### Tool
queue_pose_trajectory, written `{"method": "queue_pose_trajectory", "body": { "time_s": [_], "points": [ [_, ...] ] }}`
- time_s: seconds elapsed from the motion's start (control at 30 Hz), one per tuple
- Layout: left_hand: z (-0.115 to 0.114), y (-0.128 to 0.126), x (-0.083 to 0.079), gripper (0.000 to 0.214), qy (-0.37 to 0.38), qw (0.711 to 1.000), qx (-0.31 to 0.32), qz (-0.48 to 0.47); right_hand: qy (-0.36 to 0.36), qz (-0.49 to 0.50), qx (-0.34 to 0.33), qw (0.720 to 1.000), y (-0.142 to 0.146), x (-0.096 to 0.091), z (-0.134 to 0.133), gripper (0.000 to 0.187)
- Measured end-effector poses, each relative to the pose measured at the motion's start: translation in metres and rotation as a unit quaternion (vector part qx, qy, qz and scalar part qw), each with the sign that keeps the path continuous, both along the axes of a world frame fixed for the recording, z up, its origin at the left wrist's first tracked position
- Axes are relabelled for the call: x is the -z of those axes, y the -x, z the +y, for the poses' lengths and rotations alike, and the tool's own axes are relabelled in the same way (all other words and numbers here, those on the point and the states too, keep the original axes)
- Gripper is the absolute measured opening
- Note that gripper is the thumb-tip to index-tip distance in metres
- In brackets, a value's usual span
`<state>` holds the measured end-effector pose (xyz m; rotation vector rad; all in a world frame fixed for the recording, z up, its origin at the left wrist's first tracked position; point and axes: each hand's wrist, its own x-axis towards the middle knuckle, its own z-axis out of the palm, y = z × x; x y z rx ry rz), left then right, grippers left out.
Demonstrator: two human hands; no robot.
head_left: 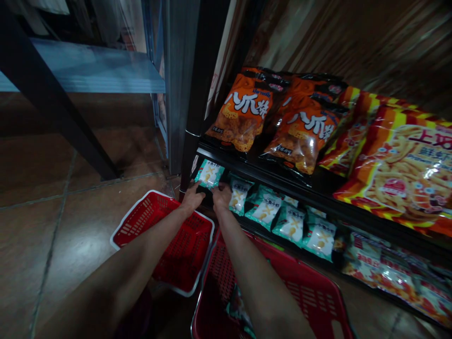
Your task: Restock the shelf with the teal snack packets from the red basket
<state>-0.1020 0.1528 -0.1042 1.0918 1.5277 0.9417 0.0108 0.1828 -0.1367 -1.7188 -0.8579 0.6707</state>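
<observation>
Left grip (pixel 192 197) and right grip (pixel 221 195) at the lower edge of a green-and-white snack packet (pixel 210 172).
Fingers are part-curled there; I cannot tell whether either grip pinches the film or merely rests against it. The packet lies just beyond both, on the low shelf (pixel 395 298); it looks light, soft and slick, its contents probably crushable, so a gentle hold at its side edges should suit. Right of the right grip stand matching packets (pixel 266 206); below the grips, two red baskets (pixel 192 249); above, orange snack bags (pixel 243 110).
</observation>
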Motion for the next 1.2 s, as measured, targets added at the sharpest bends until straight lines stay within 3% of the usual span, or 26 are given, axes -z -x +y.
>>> {"method": "queue_pose_trajectory", "body": {
  "time_s": [0.4,0.7,0.93,1.2],
  "points": [
    [0.009,0.002,0.006,0.050,0.015,1.000,0.017,-0.012,0.027,-0.084,0.014,0.996,-0.003,0.008,0.011,0.029],
    [0.009,0.002,0.013,0.047,0.012,0.999,0.014,-0.041,0.021,-0.136,0.003,0.990,0.010,0.007,0.003,0.042],
    [0.011,0.000,0.017,0.044,0.004,0.998,0.007,-0.069,0.022,-0.195,-0.083,0.977,0.021,-0.002,-0.008,0.056],
    [0.010,0.000,0.014,0.043,0.000,0.997,0.026,-0.072,0.024,-0.234,-0.135,0.963,0.016,0.005,-0.013,0.053]
  ]
}}
